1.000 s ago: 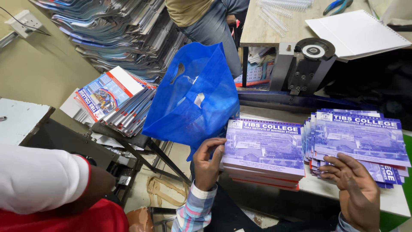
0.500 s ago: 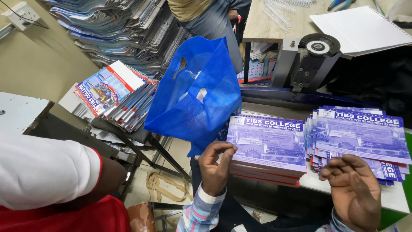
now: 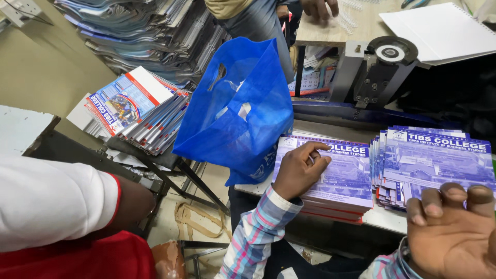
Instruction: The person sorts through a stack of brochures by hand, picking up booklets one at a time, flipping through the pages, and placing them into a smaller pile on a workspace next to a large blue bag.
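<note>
Hanging just beyond the left hand's fingers, a big blue carrier bag (image 3: 235, 111) sags open-mouthed over the edge of the counter (image 3: 385, 219), its lower corner touching the near stack of booklets. Behind it, a heap of spiral-bound books (image 3: 150, 36) fills the shelf, with more calendars (image 3: 137, 108) fanned on a dark metal stand off to the far side of the left fingers. A black binding machine (image 3: 380, 70) sits well beyond both hands.

Under the left hand (image 3: 299, 170) lies a stack of purple booklets (image 3: 341, 178); the fingers are curled narrow, the tips pressing on the top cover near its left edge, not gripping anything that I can see. Just beside it, a second, fanned stack (image 3: 436, 160) lies ahead of the right hand (image 3: 452, 232), whose fingers are spread wide and flat, knuckles up, their tips at the stack's near edge. Another person's white sleeve (image 3: 51, 201) sits well apart to the left.
</note>
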